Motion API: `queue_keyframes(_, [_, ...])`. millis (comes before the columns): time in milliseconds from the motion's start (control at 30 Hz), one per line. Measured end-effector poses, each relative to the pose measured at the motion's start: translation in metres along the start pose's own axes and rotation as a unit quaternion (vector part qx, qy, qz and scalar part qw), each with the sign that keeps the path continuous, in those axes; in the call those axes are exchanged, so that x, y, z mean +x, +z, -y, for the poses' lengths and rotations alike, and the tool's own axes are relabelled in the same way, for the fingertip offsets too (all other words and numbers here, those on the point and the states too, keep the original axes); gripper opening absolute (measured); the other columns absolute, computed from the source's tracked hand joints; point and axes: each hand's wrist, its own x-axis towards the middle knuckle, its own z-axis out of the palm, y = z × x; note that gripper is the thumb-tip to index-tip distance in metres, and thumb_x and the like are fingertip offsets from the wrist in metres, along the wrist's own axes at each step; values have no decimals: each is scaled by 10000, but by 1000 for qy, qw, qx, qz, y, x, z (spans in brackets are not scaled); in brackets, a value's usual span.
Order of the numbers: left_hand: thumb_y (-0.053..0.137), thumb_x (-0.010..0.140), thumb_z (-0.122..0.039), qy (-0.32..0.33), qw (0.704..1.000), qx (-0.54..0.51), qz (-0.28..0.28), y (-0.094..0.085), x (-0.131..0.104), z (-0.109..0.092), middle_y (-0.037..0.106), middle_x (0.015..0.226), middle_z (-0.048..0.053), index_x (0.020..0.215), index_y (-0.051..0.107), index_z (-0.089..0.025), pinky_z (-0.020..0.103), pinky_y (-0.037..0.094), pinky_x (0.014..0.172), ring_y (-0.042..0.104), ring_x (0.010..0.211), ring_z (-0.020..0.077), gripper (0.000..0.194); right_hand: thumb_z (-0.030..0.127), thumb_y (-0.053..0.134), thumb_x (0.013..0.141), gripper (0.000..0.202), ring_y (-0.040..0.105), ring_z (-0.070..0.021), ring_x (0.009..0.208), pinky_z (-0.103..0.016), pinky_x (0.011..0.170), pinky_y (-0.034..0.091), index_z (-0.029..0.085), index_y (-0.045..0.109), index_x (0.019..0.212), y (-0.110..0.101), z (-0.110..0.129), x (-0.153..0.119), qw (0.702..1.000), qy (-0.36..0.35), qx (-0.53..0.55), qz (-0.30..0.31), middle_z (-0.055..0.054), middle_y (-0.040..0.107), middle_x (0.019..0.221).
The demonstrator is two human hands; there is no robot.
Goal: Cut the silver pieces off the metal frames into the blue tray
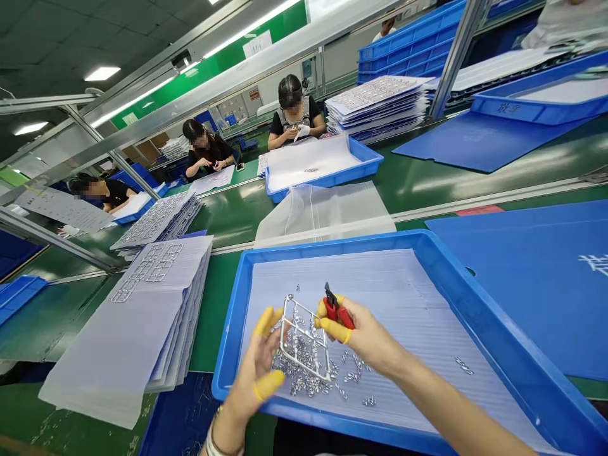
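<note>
Holding, right grip: closed around red-handled side cutters, fingertips at the frame's upper edge; whether they also pinch it, cannot tell.
Left grip: fingers and thumb spread, beside the frame; contact unclear.
Sprue frame: tilted, between the two grips, above loose silvery links in the blue tray.
Handling: judged light, stiff and smooth; thin bars could snap if twisted.
Hold point: outer rail, at the corner nearest the right grip, clear of inner bars.
</note>
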Motion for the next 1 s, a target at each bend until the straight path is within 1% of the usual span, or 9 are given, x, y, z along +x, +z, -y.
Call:
queue_keyframes(100, [691,715,-573,-92,982,-129,102,-8,15,-12,495,1394,205,1460,309,-205,604,210,1106,454,1285,418,915,284,553,814,101,471,-120,624,-260,586,403,199,498,812,-7,17,5,989,-46,-132,46,29,523,711])
queue_keyframes(167, [744,657,-566,-112,969,-170,143,-3,25,-10,590,1284,210,1437,347,-192,623,243,1077,524,1216,423,952,211,529,817,22,468,-115,611,-247,578,393,200,525,836,-5,25,7,971,-66,-220,64,38,526,702])
queue_keyframes(233, [791,620,-518,-117,961,-198,154,7,31,-4,634,1220,204,1366,448,-185,623,290,1050,567,1162,427,887,152,519,807,88,468,-111,595,-230,554,374,201,553,871,-1,31,8,952,-71,-286,85,44,538,688])
queue_keyframes(367, [676,746,-536,-129,952,-244,129,19,31,7,662,1178,189,1230,573,-191,628,350,996,612,1101,413,603,96,516,781,181,485,-117,589,-223,545,364,203,590,906,2,39,4,919,-93,-366,112,41,565,676])
queue_keyframes(567, [736,608,-598,-155,941,-267,142,11,26,6,652,1184,222,1291,532,-150,672,302,1002,535,1177,478,841,73,504,786,229,580,-148,687,-240,604,407,206,627,925,1,45,3,895,-127,-405,139,-11,658,806])
queue_keyframes(667, [716,601,-645,-164,939,-266,145,10,26,6,642,1191,234,1204,595,-126,673,305,998,497,1208,496,805,43,516,755,245,589,-148,688,-238,604,410,205,629,901,1,47,6,884,-135,-420,157,-8,661,800])
queue_keyframes(733, [749,611,-588,-158,942,-259,140,10,26,7,644,1190,221,1179,612,-138,657,317,1001,493,1218,481,737,42,537,740,220,590,-148,685,-239,606,412,202,618,867,1,47,7,878,-136,-431,159,-4,656,792])
queue_keyframes(900, [835,564,-429,-105,958,-255,73,7,26,12,549,1345,175,1327,511,-191,575,259,1097,417,1309,419,863,207,575,829,193,611,-193,793,-299,691,443,188,570,1021,0,40,-2,879,-134,-454,51,-42,662,890])
queue_keyframes(1000, [832,575,-349,-92,965,-240,42,4,26,13,488,1413,153,1368,472,-193,509,194,1151,382,1345,384,884,228,577,821,162,614,-218,779,-319,673,445,185,593,976,7,30,-13,850,-108,-515,19,-58,664,857])
